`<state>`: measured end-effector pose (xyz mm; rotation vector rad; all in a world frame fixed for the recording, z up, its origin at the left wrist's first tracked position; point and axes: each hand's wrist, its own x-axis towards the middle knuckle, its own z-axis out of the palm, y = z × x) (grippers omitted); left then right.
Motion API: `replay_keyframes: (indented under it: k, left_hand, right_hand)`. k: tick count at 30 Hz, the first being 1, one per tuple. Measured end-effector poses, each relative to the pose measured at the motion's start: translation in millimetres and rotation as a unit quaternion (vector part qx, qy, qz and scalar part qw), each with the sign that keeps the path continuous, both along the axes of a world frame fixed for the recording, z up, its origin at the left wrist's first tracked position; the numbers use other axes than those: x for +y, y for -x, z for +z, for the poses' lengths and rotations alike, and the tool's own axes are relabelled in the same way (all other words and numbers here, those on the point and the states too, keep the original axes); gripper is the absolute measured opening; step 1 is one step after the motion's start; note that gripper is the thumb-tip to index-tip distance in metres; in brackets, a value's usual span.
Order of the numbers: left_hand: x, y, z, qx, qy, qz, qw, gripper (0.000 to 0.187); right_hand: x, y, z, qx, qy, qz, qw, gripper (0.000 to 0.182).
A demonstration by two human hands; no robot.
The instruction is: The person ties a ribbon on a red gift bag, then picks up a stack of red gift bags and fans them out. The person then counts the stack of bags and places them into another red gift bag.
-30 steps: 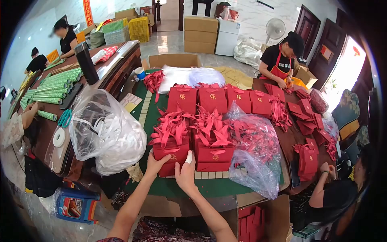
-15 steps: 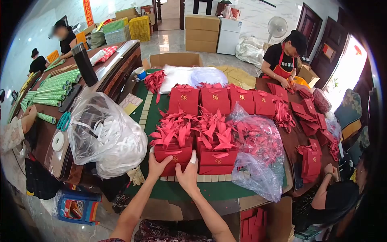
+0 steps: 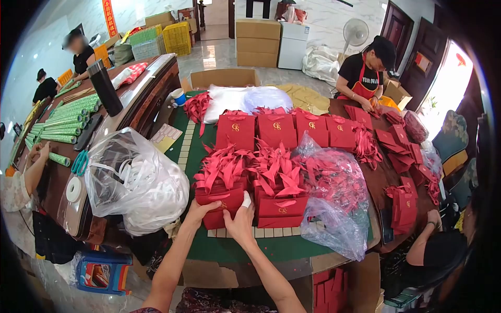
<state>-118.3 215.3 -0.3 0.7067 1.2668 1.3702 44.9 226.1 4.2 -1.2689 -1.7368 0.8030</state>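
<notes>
A stack of small red bags (image 3: 215, 219) with gold lettering and loose red ribbons stands at the front of the green table. My left hand (image 3: 200, 211) holds its left side, and my right hand (image 3: 241, 219), with white tape on a finger, grips the right side. Just to the right is a second red stack (image 3: 281, 209), apart from my fingers. Behind them stands a row of red bags (image 3: 276, 130). A clear bag of red ribbons (image 3: 336, 182) lies to the right, and a clear bag of white ribbon (image 3: 151, 182) to the left.
A person in a red apron (image 3: 365, 78) works at the back right; another person's arm (image 3: 422, 242) rests at the right. Green rolls (image 3: 62, 122), a black bottle (image 3: 104, 87) and teal scissors (image 3: 80, 163) lie left. A blue stool (image 3: 102, 271) stands below.
My hands have moved slightly, with the right hand now closer against the side of the front left stack. The view has shifted a little.
</notes>
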Motion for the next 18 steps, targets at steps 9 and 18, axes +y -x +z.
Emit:
replay_keyframes:
  k: [9,18]
  left_hand:
    - [-13,-16,-7,0.058,-0.046,0.073,0.995,0.047]
    - [-14,-10,-6,0.015,-0.066,0.069,0.995,0.049]
  right_hand:
    - [-5,-1,1,-0.03,-0.021,-0.007,0.999,0.089]
    - [6,0,9,-0.019,0.066,0.016,0.997,0.089]
